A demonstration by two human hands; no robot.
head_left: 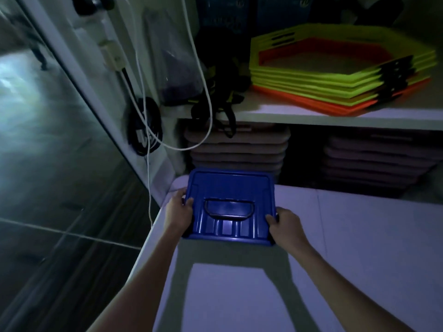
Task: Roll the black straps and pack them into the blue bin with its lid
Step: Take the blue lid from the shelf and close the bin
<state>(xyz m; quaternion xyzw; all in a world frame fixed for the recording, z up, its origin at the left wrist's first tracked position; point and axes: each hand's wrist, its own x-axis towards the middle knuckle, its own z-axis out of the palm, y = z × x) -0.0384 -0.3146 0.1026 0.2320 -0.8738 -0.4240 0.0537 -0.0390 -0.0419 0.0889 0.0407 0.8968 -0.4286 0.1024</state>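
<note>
The blue bin [230,188] has its lid on, with a dark handle [229,208] lying flat in the lid's middle. It is over the far left part of a white table [359,248]. My left hand [178,212] grips its left edge and my right hand [285,226] grips its right edge, thumbs on the lid. Whether the bin rests on the table or is lifted I cannot tell. A tangle of black straps [223,97] lies on the shelf above, some hanging over the shelf's front edge. The bin's contents are hidden.
A white shelf [311,116] holds stacked yellow and orange hexagonal rings [335,75]. Below it are stacks of pinkish flat lids or trays [237,149]. White cables [206,104] and a black cable coil [143,125] hang at the left. A dark floor [60,212] lies left of the table.
</note>
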